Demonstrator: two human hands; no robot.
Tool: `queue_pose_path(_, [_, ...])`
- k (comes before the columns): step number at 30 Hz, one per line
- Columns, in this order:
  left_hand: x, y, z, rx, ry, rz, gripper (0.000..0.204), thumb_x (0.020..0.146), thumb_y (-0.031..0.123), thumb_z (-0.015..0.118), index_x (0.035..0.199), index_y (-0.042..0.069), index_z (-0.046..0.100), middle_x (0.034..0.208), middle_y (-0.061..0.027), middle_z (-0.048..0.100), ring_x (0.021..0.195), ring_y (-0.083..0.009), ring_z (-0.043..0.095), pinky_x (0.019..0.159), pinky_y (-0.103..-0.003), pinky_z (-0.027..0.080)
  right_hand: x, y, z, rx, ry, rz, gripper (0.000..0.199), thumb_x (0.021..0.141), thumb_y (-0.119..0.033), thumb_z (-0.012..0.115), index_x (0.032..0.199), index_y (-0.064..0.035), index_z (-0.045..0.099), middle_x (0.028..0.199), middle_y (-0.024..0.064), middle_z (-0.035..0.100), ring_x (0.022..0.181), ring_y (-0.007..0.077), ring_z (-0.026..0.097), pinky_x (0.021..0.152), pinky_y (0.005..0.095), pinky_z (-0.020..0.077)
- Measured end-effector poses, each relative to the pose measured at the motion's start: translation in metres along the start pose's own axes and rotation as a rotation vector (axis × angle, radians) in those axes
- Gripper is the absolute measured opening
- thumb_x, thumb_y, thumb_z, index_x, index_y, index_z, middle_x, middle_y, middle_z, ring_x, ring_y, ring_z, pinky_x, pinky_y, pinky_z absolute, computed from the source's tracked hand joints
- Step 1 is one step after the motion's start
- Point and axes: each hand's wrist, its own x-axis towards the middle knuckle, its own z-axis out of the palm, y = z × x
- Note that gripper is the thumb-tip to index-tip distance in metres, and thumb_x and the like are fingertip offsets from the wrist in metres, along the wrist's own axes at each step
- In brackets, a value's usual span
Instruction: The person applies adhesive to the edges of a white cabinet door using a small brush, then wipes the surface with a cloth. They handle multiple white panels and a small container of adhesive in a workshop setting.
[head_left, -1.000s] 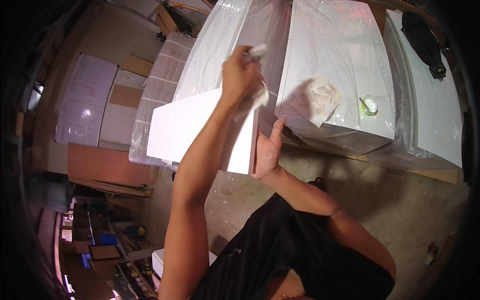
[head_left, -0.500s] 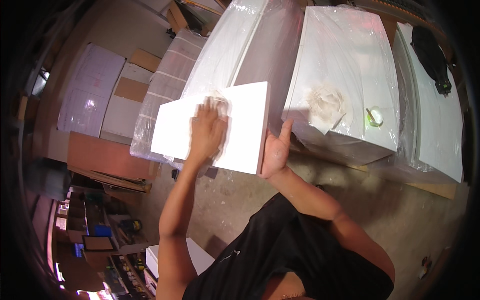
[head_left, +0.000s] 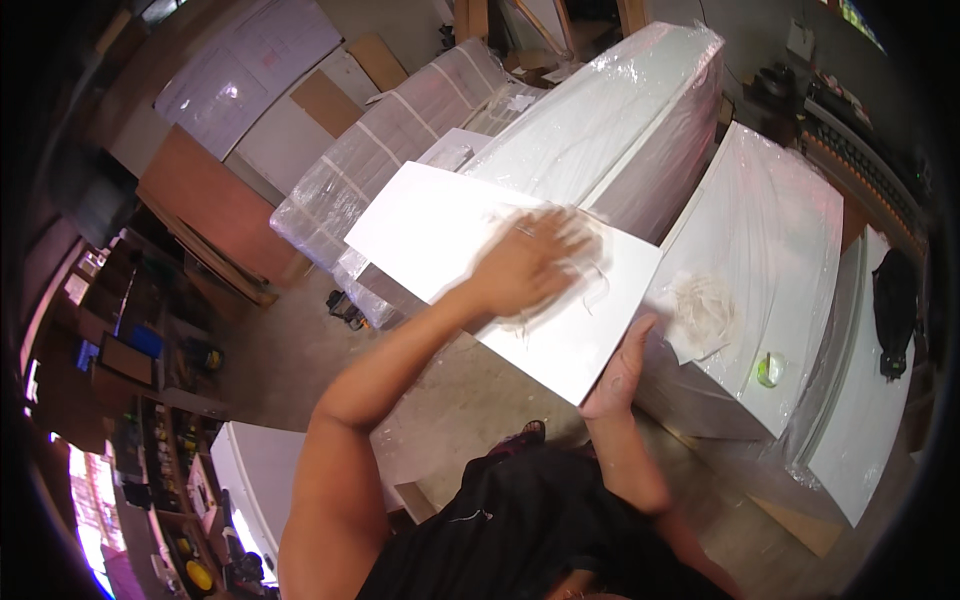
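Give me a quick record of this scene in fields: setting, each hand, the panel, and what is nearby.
Setting: workshop with plastic-wrapped white cabinets on a concrete floor
Left hand: flat on the white panel, motion-blurred, with a pale wad of fibrous cloth under it
Right hand: grips the panel's near right edge
White panel: flat board, tilted, resting against the wrapped cabinets
Nearby: second wad of cloth and a small green container on top of the right cabinet

Concrete floor, grey and dusty. Standing on it: plastic-wrapped white cabinets in a row, a brown board leaning at the left, small dark tools beside a wrapped bundle.
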Motion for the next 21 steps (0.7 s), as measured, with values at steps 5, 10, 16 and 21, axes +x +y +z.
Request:
queue_pose_path(5, [-0.068,-0.208,-0.057,0.067,0.109,-0.855,0.043,0.103,0.034,0.044,0.131,0.007,0.064,0.132,-0.0199,0.063,0.118,-0.0341,0.063,0.095,-0.051,0.052,-0.004,0.005,0.021,-0.322,0.11,0.036,0.059,0.106,-0.043,0.045,0.148,-0.0009,0.041,0.141,0.0149,0.054,0.129,0.0288,0.054,0.108,0.043,0.0449])
queue_pose_path(10, [0.028,-0.026,0.017,0.268,0.061,-0.146,0.055,0.103,0.042,0.04,0.149,0.012,0.046,0.16,-0.0196,0.034,0.147,-0.0426,0.03,0.118,-0.057,0.028,-0.003,-0.004,0.01,-0.321,0.105,-0.072,0.058,0.109,-0.042,0.038,0.15,-0.0003,0.037,0.145,0.0171,0.05,0.133,0.0303,0.05,0.112,0.0436,0.0401])
queue_pose_path(16, [-0.069,-0.085,-0.027,0.002,0.086,-0.258,0.059,0.101,0.048,0.046,0.149,0.015,0.049,0.161,-0.0168,0.034,0.15,-0.0383,0.027,0.122,-0.055,0.019,-0.007,0.0,0.012,-0.394,0.026,-0.048,0.06,0.111,-0.045,0.029,0.15,-0.0004,0.038,0.143,0.0139,0.051,0.13,0.0284,0.05,0.111,0.0399,0.0384])
queue_pose_path(21, [-0.102,-0.183,-0.022,0.299,0.241,-0.913,0.061,0.103,0.048,0.035,0.152,0.012,0.045,0.157,-0.0264,0.036,0.148,-0.0443,0.03,0.119,-0.063,0.019,-0.007,-0.003,-0.001,-0.626,0.09,-0.125,0.06,0.11,-0.045,0.034,0.148,0.0011,0.04,0.142,0.0148,0.053,0.128,0.0293,0.052,0.111,0.0408,0.0393])
